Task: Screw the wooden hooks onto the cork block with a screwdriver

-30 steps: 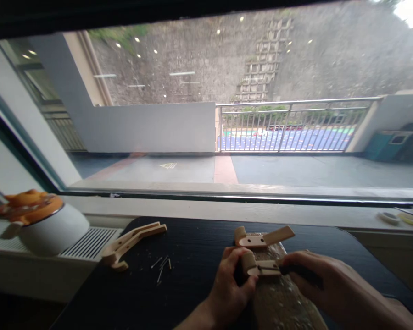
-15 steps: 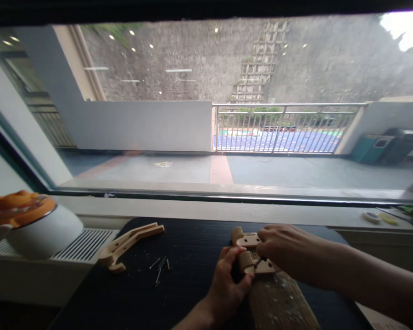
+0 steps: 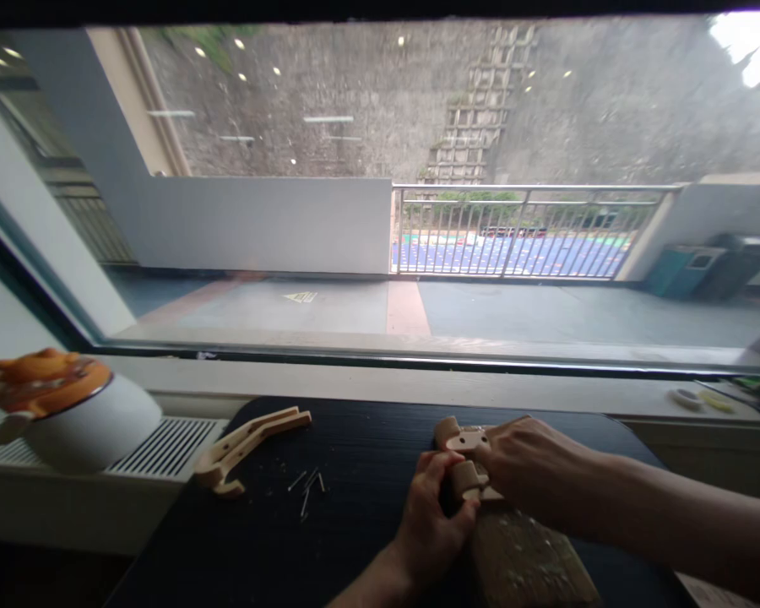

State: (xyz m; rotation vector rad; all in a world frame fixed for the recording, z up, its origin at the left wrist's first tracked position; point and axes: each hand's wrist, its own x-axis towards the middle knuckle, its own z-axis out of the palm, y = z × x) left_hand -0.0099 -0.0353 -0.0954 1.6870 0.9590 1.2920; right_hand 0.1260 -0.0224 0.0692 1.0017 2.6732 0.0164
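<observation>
My left hand [image 3: 436, 512] is closed around the rounded end of a small wooden piece [image 3: 465, 478] that rests on a speckled wooden board [image 3: 525, 561]. My right hand [image 3: 530, 473] lies over the same piece with its fingers curled down onto it; what the fingertips hold is hidden. A second wooden piece [image 3: 461, 437] lies just beyond, partly under my right hand. All of this sits on a black tabletop [image 3: 355, 523].
A pair of joined wooden arms [image 3: 248, 446] lies at the table's far left, with several small nails [image 3: 309, 488] beside it. A white pot with an orange lid [image 3: 69, 414] stands on the vent grille [image 3: 165, 447] to the left. A window ledge [image 3: 418, 390] runs behind.
My right hand has moved from the near right side of the piece up and over it, covering it. The left hand keeps its grip. The view has shifted slightly.
</observation>
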